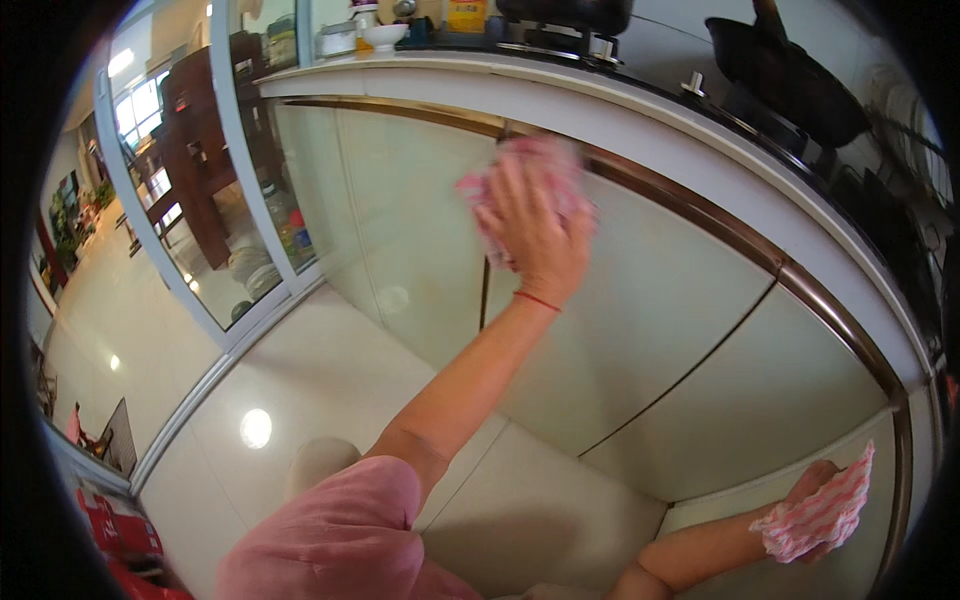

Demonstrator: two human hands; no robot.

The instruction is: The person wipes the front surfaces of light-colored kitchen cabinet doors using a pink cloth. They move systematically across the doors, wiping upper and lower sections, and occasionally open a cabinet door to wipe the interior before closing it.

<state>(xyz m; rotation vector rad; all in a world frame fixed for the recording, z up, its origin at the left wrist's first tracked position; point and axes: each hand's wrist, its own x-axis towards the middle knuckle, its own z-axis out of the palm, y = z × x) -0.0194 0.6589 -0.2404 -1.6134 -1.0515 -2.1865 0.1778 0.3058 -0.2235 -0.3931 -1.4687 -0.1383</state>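
Note:
My left hand (536, 232) presses a pink-and-white cloth (551, 161) against the top of the pale green cabinet doors (630, 300), fingers spread over it. The cloth is blurred and overlaps the brown metal strip (675, 195) under the counter edge. A red string circles my left wrist. At the lower right, my right hand (814, 480) holds a second cloth (817, 510), with pink and white wavy stripes, in front of the adjoining cabinet panel. That cloth hides most of the right hand's fingers.
Above the doors runs a white countertop (480, 75) with a gas stove, a black wok (787, 82) and a white bowl (385, 36). A glass sliding door (187, 172) stands to the left. Red packages (116, 521) sit at lower left on the tiled floor (330, 360).

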